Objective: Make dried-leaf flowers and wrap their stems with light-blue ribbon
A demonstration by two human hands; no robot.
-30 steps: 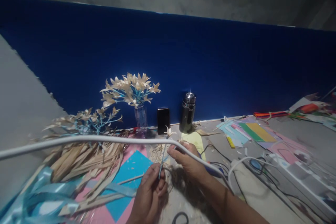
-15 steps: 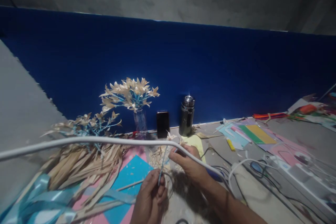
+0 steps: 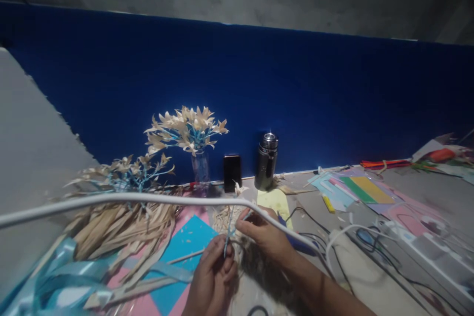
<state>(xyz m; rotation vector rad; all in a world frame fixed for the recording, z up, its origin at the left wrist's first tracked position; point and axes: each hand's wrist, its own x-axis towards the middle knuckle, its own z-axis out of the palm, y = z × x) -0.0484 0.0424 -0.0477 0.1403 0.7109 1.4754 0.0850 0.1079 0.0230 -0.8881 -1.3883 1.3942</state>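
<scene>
Between the thumb and fingers of my left hand (image 3: pixel 214 269) is a thin light-blue stem (image 3: pixel 231 219), held upright. A pale cream flower (image 3: pixel 239 189) shows at its upper end. Close by on the right, my right hand (image 3: pixel 264 231) has its fingers closed beside the stem. A small bluish bit shows at its fingertips, too small to name. Beyond the hands, a bunch of similar cream flowers (image 3: pixel 190 126) on blue stems stands in a clear vase (image 3: pixel 200 173). More such flowers (image 3: pixel 129 173) lie to the left on dried husk strips (image 3: pixel 144 229).
A white cable (image 3: pixel 155 198) crosses in front of the hands. A phone (image 3: pixel 232 173) and a steel flask (image 3: pixel 266 162) stand by the blue wall. Light-blue ribbon (image 3: pixel 66 276) and blue paper (image 3: pixel 185 242) lie left; a power strip (image 3: pixel 425 252) and coloured sheets (image 3: pixel 365 190) right.
The view has shifted slightly, so the background sits a little further right. My left hand keeps the stem; my right hand's fingers have moved slightly beside it.
</scene>
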